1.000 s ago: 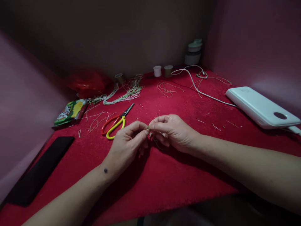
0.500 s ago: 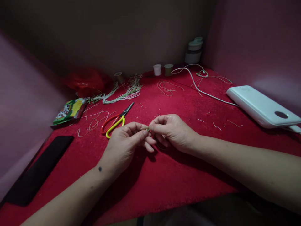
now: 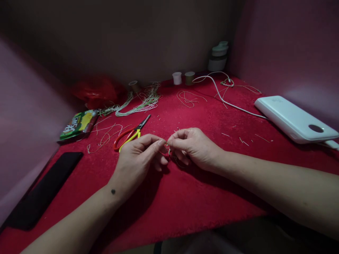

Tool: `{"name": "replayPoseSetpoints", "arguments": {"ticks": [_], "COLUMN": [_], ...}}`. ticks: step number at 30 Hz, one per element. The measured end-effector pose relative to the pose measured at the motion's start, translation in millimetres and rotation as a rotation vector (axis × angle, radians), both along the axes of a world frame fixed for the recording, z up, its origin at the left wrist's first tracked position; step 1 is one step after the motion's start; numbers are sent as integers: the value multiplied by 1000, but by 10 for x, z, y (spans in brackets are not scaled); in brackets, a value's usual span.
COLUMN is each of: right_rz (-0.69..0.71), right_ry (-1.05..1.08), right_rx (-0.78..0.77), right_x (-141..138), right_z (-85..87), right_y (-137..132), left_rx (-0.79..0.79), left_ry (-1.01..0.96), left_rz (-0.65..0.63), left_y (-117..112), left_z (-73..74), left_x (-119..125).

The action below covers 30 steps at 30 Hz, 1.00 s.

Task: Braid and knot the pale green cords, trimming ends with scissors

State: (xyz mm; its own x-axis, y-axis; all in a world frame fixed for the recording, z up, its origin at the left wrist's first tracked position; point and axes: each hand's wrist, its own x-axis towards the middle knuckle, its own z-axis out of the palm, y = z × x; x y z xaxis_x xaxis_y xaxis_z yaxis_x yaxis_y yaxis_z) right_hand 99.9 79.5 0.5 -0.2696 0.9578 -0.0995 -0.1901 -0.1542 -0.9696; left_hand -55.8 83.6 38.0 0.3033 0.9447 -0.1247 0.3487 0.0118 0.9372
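Note:
Over the middle of the red cloth (image 3: 180, 201), my left hand (image 3: 141, 153) and my right hand (image 3: 194, 146) meet at the fingertips. Both pinch a thin greenish cord (image 3: 169, 151), which hangs in a small loop below the right fingertips. Its exact shape is mostly hidden by the fingers. Just behind my left hand lie scissors (image 3: 129, 135) with one red and one yellow handle, their blades pointing away; the hand covers part of the yellow handle.
A bundle of pale cords (image 3: 140, 106), thread spools (image 3: 177, 78) and a red plastic bag (image 3: 95, 91) lie at the back. On the left are a green packet (image 3: 78, 123) and a black flat object (image 3: 46, 190). A white power bank (image 3: 293, 118) with a cable lies right.
My left hand has shifted slightly left, its thumb and forefinger now closed together. The small cord loop has dropped from between the fingertips to below them. The right hand has hardly moved.

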Motion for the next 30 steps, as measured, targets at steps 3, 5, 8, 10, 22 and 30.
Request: {"name": "replayPoseSetpoints", "arguments": {"ticks": [3, 5, 8, 10, 22, 30], "right_rz": [2, 13, 21, 26, 44, 46], "right_ry": [-15, -27, -31, -23, 107, 136], "right_rx": [9, 15, 0, -7, -81, -95], "right_x": [1, 3, 9, 12, 9, 13], "right_z": [2, 8, 20, 23, -16, 9], "right_y": [2, 4, 4, 4, 13, 6], "left_rx": [131, 227, 389, 471, 611, 632], "left_ry": [36, 58, 105, 132, 189, 194], "left_rz": [65, 66, 28, 3, -96, -118], "left_y": [-12, -17, -12, -4, 41, 35], "left_z": [10, 4, -10, -21, -99, -104], "left_x": [-19, -34, -55, -67, -105, -85]}}
